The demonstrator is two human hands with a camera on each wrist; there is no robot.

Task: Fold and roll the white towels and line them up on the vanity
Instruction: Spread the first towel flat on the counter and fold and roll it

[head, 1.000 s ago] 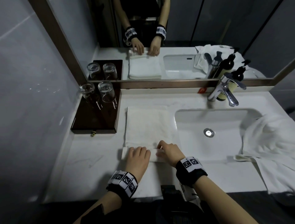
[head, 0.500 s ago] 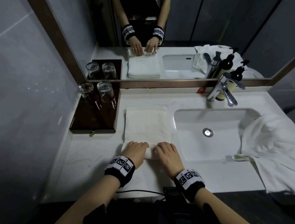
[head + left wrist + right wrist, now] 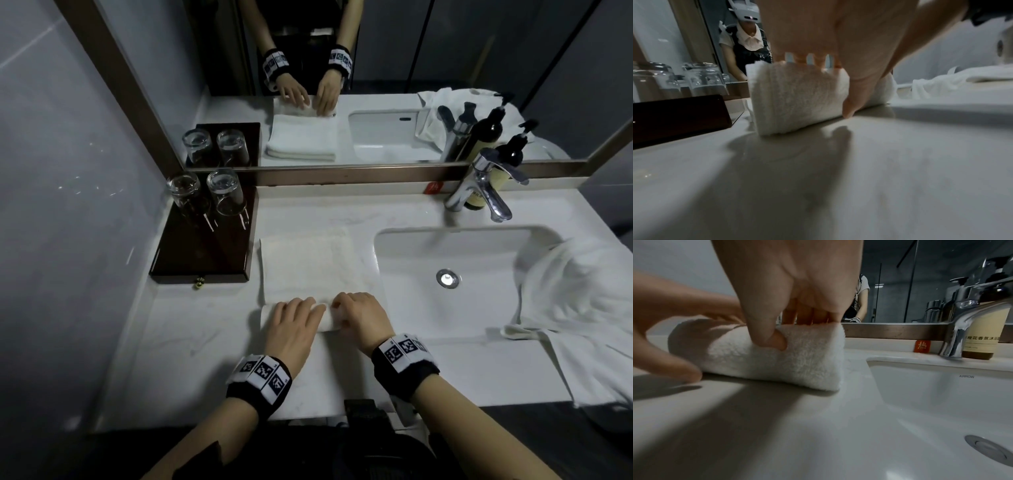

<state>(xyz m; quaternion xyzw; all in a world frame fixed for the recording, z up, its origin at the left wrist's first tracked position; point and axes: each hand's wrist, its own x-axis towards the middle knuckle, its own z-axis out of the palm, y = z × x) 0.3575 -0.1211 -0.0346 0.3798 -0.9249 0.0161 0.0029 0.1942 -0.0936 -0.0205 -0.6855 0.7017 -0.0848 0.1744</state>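
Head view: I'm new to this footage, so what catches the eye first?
Both hands, left hand and right hand, grip the half-rolled white terry towel on the white marble vanity, left of the basin. Two upturned clear glasses stand on a dark wooden tray by the mirror.

In the head view, the middle of the rolled end of the white towel is covered by the left hand and right hand. The loose towel at the vanity's right edge is cut off by the frame. The bottle is largely hidden behind the faucet. In the left wrist view, the fingertips are hidden behind the roll.
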